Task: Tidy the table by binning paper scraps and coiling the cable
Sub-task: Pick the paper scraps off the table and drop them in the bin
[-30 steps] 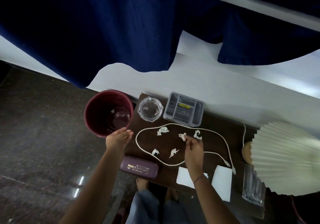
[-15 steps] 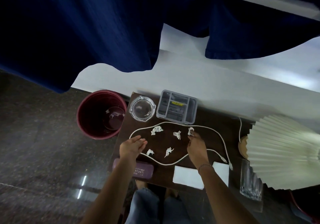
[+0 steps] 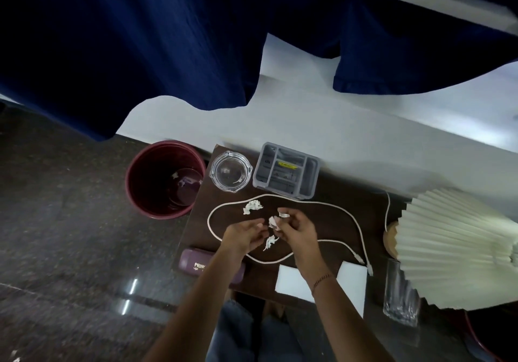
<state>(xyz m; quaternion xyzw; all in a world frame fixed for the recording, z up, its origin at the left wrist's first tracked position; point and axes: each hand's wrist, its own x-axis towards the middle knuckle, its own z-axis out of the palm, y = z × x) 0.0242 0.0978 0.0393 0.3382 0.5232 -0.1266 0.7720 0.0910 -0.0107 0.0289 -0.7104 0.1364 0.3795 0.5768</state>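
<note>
A long white cable lies in a loose loop on the dark wooden table. Inside the loop my right hand pinches small white paper scraps at its fingertips. My left hand lies beside it with relaxed fingers reaching toward those scraps. One crumpled scrap rests on the table beyond my left hand, and another scrap sits just under both hands. The maroon bin stands on the floor left of the table, with a few scraps at its bottom.
A glass ashtray and a grey organiser tray sit at the table's far edge. A purple case and two white sheets lie at the near edge. A pleated lampshade and a drinking glass crowd the right side.
My left hand left the bin rim and came to the middle of the cable loop. My right hand picked scraps off the far side and drew back to meet it.
</note>
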